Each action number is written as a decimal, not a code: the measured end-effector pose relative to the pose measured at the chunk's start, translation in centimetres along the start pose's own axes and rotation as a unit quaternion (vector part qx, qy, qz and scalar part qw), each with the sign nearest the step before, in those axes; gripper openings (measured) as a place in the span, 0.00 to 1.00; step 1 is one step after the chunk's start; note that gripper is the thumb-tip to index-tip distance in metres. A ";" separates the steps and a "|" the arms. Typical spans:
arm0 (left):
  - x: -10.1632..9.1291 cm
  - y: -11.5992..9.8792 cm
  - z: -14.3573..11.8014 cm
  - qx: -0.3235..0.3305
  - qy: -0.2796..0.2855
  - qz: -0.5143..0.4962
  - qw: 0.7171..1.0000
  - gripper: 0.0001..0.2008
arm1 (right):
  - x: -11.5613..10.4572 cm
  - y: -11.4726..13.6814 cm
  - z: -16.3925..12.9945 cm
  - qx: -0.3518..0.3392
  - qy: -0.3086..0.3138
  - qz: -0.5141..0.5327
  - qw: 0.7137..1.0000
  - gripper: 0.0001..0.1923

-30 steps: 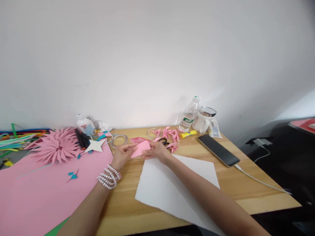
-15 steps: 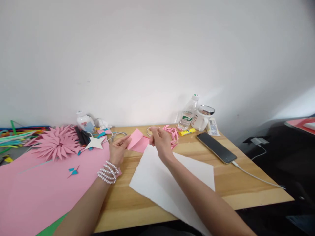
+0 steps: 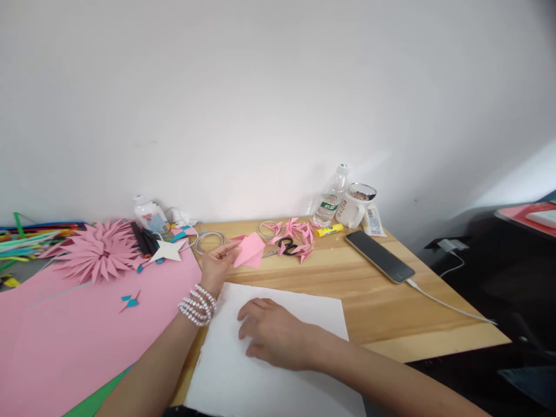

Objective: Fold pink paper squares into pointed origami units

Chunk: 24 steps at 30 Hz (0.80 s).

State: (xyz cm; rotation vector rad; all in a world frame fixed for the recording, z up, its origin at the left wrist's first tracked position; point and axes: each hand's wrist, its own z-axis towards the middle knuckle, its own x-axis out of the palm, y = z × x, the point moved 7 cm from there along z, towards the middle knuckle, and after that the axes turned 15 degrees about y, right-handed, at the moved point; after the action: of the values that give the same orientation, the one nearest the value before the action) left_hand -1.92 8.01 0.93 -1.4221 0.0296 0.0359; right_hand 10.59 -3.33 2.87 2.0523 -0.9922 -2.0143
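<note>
Left hand (image 3: pixel 216 267): pinching folded pink paper (image 3: pixel 249 251), raised off the wooden table (image 3: pixel 382 301), probably to keep the creases free. Right hand (image 3: pixel 273 333): open, flat on the white sheet (image 3: pixel 234 370), pinning it. Beyond it, scissors (image 3: pixel 284 245) among small folded pink pieces (image 3: pixel 299 231).

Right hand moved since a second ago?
Yes. The right hand dropped from beside the black scissors toward the near table edge, now flat on the white paper sheet.
</note>
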 end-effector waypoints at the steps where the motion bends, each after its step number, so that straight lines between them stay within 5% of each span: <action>1: 0.2 -0.2 -0.1 0.006 0.007 0.025 1.000 0.16 | -0.1 -1.0 -0.3 -0.002 -0.033 0.052 0.998 0.05; 3: 0.8 -0.7 -0.4 0.023 0.023 0.082 0.996 0.15 | -0.9 -4.6 -1.2 0.063 -0.147 0.201 0.966 0.02; 6: 1.6 -1.5 -0.9 0.038 0.042 0.152 0.987 0.13 | -1.4 -10.4 -3.0 0.151 -0.341 0.424 0.825 0.11; 7: 1.9 -1.7 -1.1 0.035 0.053 0.167 0.984 0.13 | -1.3 -11.5 -3.0 0.145 -0.363 0.483 0.784 0.16; 9: 2.6 -1.9 -1.3 0.042 0.076 0.172 0.981 0.11 | -1.2 -12.7 -2.4 0.110 -0.355 0.551 0.747 0.21; 19: 3.0 -1.7 -1.3 0.024 0.101 0.172 0.980 0.09 | -0.9 -13.4 -1.7 0.024 -0.366 0.529 0.765 0.18; 24: 2.8 -1.9 -1.3 0.017 0.079 0.154 0.985 0.09 | -1.1 -13.5 -1.8 0.013 -0.361 0.559 0.746 0.23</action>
State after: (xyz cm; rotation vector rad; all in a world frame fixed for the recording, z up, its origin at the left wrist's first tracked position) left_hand 0.95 6.45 2.45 -1.3737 0.3791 0.1777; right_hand 17.38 7.13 -2.67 0.2208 -1.7322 -1.8899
